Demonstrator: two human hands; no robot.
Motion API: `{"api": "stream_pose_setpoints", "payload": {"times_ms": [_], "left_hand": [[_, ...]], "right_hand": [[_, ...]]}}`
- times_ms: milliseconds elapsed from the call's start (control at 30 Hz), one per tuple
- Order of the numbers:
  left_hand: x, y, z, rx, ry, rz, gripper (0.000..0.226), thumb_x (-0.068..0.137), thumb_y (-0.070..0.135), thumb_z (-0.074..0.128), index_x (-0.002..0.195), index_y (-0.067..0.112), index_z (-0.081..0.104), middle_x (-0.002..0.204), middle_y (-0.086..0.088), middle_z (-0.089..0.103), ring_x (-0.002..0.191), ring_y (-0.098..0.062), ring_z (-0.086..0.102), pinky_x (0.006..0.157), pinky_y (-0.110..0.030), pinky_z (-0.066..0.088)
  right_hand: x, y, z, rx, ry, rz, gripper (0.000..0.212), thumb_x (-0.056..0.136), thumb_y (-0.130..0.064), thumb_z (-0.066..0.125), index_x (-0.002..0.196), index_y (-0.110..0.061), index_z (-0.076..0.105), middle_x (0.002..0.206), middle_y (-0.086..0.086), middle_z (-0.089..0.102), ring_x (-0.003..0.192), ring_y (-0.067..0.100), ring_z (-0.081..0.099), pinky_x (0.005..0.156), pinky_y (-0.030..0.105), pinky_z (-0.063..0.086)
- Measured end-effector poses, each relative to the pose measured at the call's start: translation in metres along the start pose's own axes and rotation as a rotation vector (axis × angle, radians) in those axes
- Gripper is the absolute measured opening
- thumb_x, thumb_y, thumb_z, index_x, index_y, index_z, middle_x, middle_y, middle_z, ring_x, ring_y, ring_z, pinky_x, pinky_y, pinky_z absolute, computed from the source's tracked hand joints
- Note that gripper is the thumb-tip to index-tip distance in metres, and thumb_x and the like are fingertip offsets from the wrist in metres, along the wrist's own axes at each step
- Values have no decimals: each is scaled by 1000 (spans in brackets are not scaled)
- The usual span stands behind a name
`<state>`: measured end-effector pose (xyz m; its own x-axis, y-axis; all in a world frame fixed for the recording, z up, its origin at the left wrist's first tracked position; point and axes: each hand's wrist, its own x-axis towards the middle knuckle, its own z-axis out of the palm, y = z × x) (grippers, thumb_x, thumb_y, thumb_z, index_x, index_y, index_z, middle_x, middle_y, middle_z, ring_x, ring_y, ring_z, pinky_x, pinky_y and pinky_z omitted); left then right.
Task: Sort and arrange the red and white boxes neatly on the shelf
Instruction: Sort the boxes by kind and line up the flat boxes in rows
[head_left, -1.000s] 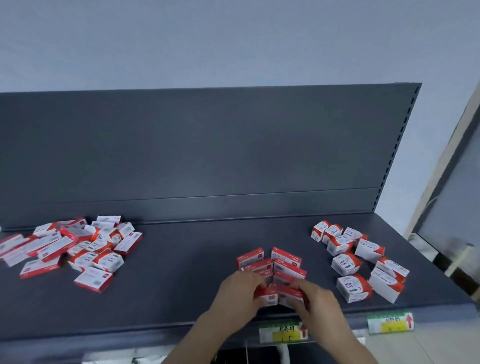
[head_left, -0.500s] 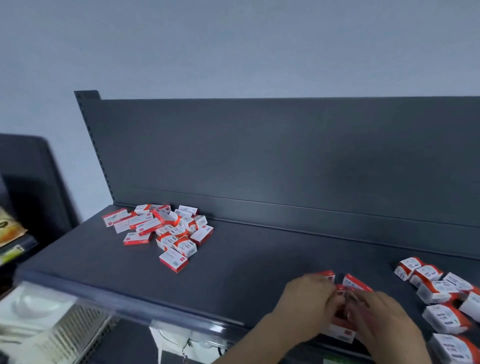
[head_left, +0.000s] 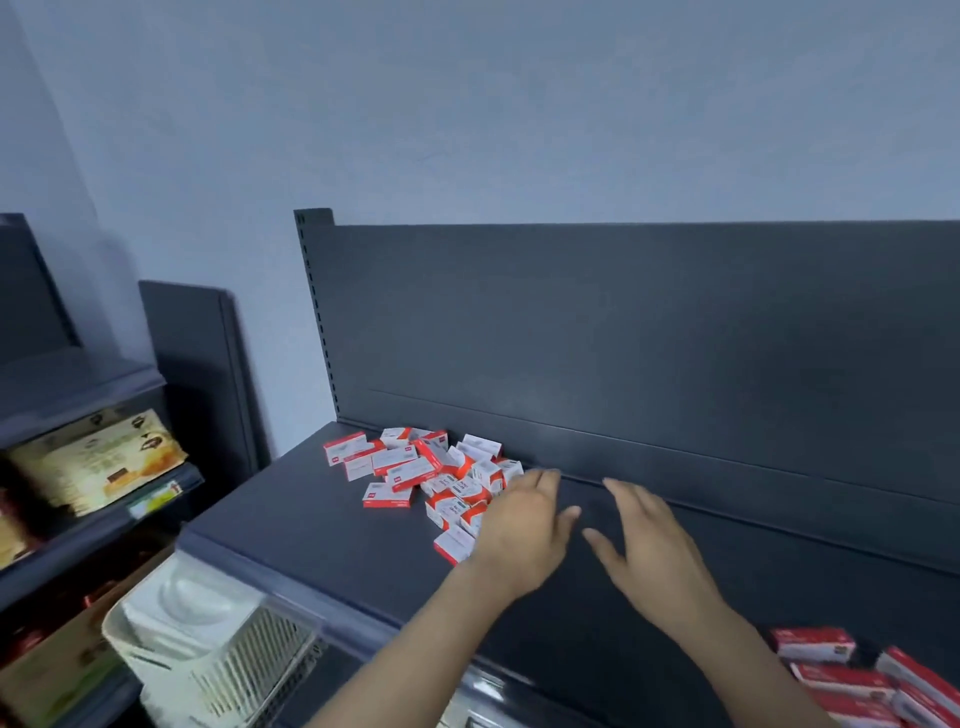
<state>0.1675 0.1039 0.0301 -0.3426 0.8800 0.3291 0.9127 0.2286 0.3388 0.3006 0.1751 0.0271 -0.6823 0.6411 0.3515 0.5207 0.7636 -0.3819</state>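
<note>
Writing: print on the boxes is too blurred to read.
Left hand (head_left: 524, 530): fingers straight and spread, holding nothing, over the right edge of the loose pile (head_left: 436, 478); contact unclear.
Right hand (head_left: 649, 545): spread wide, holding nothing, above bare shelf (head_left: 322, 525) just beside the left.
Loose pile: red and white boxes jumbled at the shelf's left end, near the back panel.
Tidier boxes (head_left: 852, 675): grouped at the shelf's front right.

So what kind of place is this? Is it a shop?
Probably a small shop. The dark metal shelf has a slotted upright like store racking, the neighbouring shelf holds packaged goods above a price label, and many red and white boxes lie in a pile.
</note>
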Motion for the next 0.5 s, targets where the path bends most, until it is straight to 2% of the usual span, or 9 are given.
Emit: {"api": "stream_pose_setpoints", "payload": {"times_ms": [133, 300, 500], "left_hand": [[11, -70, -17, 21, -23, -62, 49, 97, 33, 40, 140, 11, 33, 142, -6, 42, 130, -21, 38, 104, -29, 33], [30, -167, -42, 46, -45, -124, 55, 94, 37, 48, 140, 12, 32, 143, -4, 41, 132, -20, 37, 105, -29, 32], [48, -242, -43, 33, -155, -222, 75, 81, 56, 59, 140, 17, 35, 136, -1, 47, 124, -18, 44, 102, -29, 38]], "right_hand": [[48, -50, 37, 10, -91, -34, 53, 95, -34, 48, 141, -15, 30, 144, -2, 37, 135, 14, 33, 105, 20, 28], [117, -106, 96, 11, -169, 6, 45, 93, -33, 51, 132, -12, 41, 135, 4, 47, 126, 20, 42, 101, 29, 37], [167, -139, 150, -33, -253, 96, 37, 94, -28, 45, 125, -7, 45, 127, 11, 51, 120, 25, 46, 94, 32, 40]]}}
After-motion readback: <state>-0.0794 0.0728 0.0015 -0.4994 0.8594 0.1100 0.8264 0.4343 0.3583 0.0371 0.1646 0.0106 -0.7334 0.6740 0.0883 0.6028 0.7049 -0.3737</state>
